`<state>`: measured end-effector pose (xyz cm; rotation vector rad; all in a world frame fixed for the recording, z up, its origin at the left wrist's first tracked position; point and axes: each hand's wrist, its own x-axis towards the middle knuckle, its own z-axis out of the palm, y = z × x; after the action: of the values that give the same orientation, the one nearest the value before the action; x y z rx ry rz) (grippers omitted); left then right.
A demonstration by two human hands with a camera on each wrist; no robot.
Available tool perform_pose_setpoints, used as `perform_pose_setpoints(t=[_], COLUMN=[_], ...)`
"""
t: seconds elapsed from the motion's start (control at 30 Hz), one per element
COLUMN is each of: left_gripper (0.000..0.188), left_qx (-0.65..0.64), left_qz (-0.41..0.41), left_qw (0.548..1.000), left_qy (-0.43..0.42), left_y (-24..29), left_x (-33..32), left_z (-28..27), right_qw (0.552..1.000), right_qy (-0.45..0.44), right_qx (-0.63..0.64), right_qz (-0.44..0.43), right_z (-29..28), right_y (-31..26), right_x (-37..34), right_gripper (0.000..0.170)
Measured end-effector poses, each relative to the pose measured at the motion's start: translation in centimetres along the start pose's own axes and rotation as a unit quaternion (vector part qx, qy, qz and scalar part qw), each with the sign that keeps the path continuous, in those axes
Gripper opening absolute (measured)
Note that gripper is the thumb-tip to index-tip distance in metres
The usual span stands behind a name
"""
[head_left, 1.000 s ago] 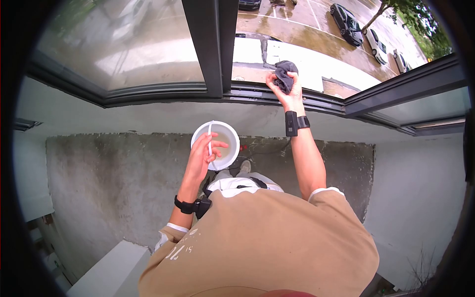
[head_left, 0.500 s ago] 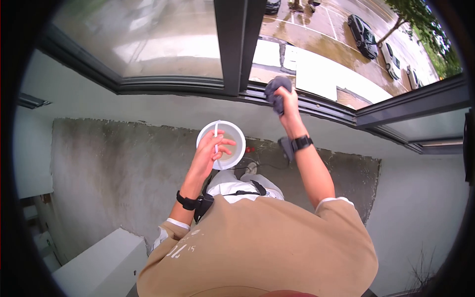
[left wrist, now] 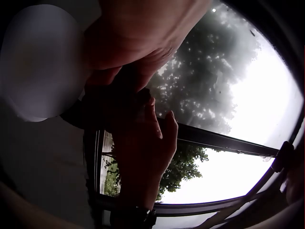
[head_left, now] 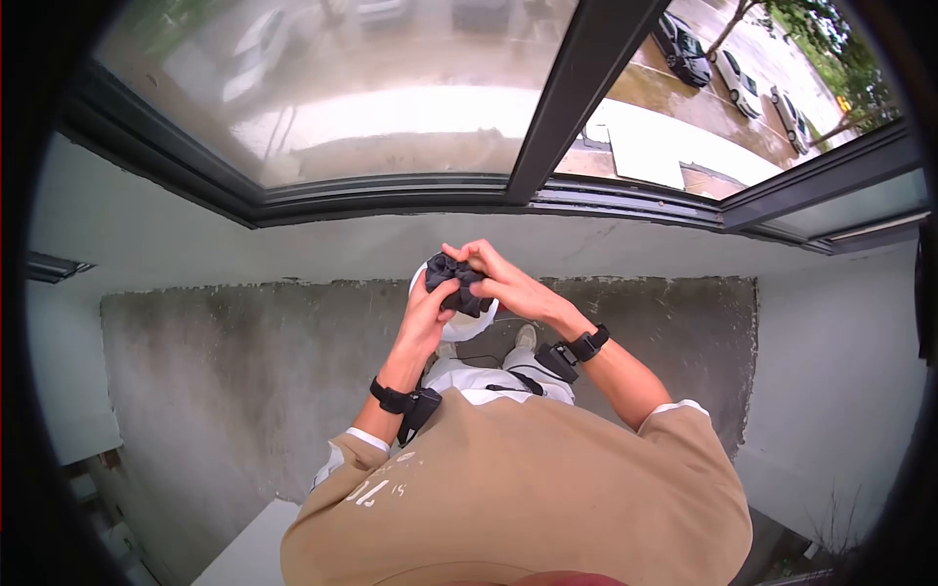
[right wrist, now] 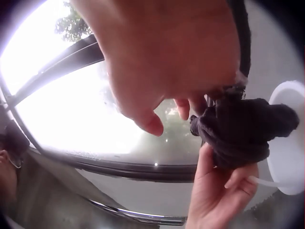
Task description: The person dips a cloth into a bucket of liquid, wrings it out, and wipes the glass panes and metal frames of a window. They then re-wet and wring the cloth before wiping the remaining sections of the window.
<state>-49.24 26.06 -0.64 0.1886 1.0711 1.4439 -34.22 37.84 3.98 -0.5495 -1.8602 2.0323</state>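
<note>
A dark, bunched cloth [head_left: 457,283] is held between both hands above a white bucket [head_left: 479,327]. The left hand [head_left: 422,317] grips the cloth from the left side, its thumb across it. In the right wrist view the left hand [right wrist: 221,193] holds the cloth [right wrist: 243,131] from below, and the bucket's thin white handle crosses its fingers. The right hand [head_left: 513,285] has its fingers on the cloth's upper right side. Dark shadow hides most of the cloth in the left wrist view, where the right hand [left wrist: 145,148] reaches up to it.
A dark-framed window [head_left: 391,200] with a bottom track runs along the wall in front, its right part showing parked cars outside. The bucket stands near the person's feet on a stained grey floor [head_left: 234,371]. A white block [head_left: 249,547] is at the lower left.
The right hand has come down and left from the window track with the cloth to above the bucket. The left hand now grips the cloth too. The head view has shifted.
</note>
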Motion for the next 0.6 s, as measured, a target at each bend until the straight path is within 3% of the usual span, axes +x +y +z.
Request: perform_pose_setpoints(t=[0.03,0.07,0.1,0.13,0.17,0.2,0.23,0.27,0.3,0.37,0.4,0.6], left_gripper=[0.040,0.039,0.037,0.035,0.035,0.034,0.032,0.030,0.030,0.029,0.029,0.026], left_qx=[-0.002,0.000,0.001,0.004,0.004,0.002,0.002,-0.002,0.001,-0.002,-0.004,0.014], left_qz=[-0.002,-0.008,-0.013,-0.007,-0.003,0.001,0.006,0.017,0.023,0.033,0.034,0.045], left_qw=[1.000,1.000,1.000,1.000,1.000,1.000,1.000,1.000,1.000,0.999,0.999,0.998], left_qy=[-0.006,-0.007,-0.006,-0.001,-0.005,0.003,0.011,0.011,0.010,0.032,0.033,0.037], left_y=[0.5,1.1,1.6,2.0,2.3,2.5,2.8,3.1,3.5,4.3,4.6,5.1], left_x=[-0.2,-0.2,-0.4,-0.7,-0.8,-0.7,-0.8,-0.8,-0.9,-1.0,-1.0,-2.1], left_z=[-0.8,-1.5,-1.9,-2.3,-2.9,-3.7,-4.5,-5.1,-5.5,-6.1,-6.3,-6.7], right_qw=[1.000,0.994,0.981,0.950,0.886,0.823,0.739,0.678,0.678,0.592,0.572,0.569], right_qy=[0.025,0.109,0.186,0.217,0.239,0.206,0.167,0.192,0.188,0.166,0.189,0.188], right_qx=[-0.012,0.007,0.046,0.225,0.397,0.528,0.647,0.703,0.703,0.785,0.795,0.797], right_qz=[-0.010,0.012,-0.007,-0.010,-0.014,-0.052,-0.089,-0.096,-0.100,-0.078,-0.067,-0.078], right_z=[0.5,0.4,-0.2,-0.7,-1.3,-2.3,-3.0,-3.8,-4.1,-4.8,-4.8,-6.0], right_y=[-0.3,-1.0,-0.6,-1.4,-2.3,-2.0,-2.2,-2.5,-2.5,-2.5,-3.1,-2.5], right_x=[0.8,1.5,2.6,3.3,4.0,4.8,5.4,5.6,5.5,5.6,5.7,5.3], right_gripper=[0.031,0.015,0.016,0.019,0.023,0.027,0.030,0.031,0.031,0.030,0.028,0.027])
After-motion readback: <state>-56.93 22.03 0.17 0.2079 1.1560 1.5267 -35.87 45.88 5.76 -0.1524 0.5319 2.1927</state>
